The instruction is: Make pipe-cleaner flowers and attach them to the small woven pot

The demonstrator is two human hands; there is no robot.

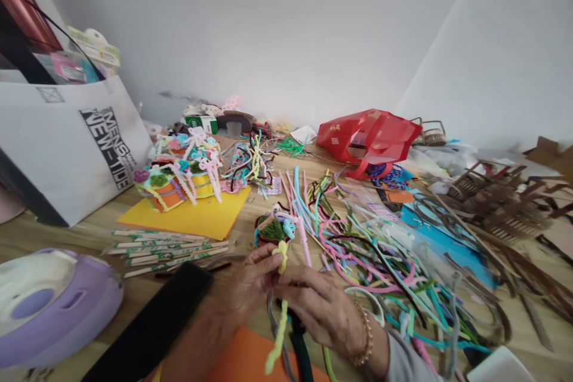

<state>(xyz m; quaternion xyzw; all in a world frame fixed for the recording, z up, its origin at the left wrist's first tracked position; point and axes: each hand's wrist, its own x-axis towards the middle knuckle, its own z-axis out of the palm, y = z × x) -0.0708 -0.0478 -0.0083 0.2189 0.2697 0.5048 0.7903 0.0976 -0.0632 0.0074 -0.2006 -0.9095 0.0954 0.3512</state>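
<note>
Left hand (255, 277) and right hand (320, 304) both pinch thin fuzzy yellow stem (282, 253); tail (280, 334) points toward six o'clock, nearer right hand.

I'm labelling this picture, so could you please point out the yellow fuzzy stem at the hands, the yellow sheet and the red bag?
Yellow fuzzy stem (280, 332): head view, its length below the hands.
Yellow sheet (197, 222): head view, its bare front part.
Red bag (345, 132): head view, its left side.

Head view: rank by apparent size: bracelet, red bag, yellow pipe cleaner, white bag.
Largest to smallest:
1. White bag, even cut off by the frame
2. Red bag
3. Yellow pipe cleaner, partly hidden by fingers
4. Bracelet
</note>
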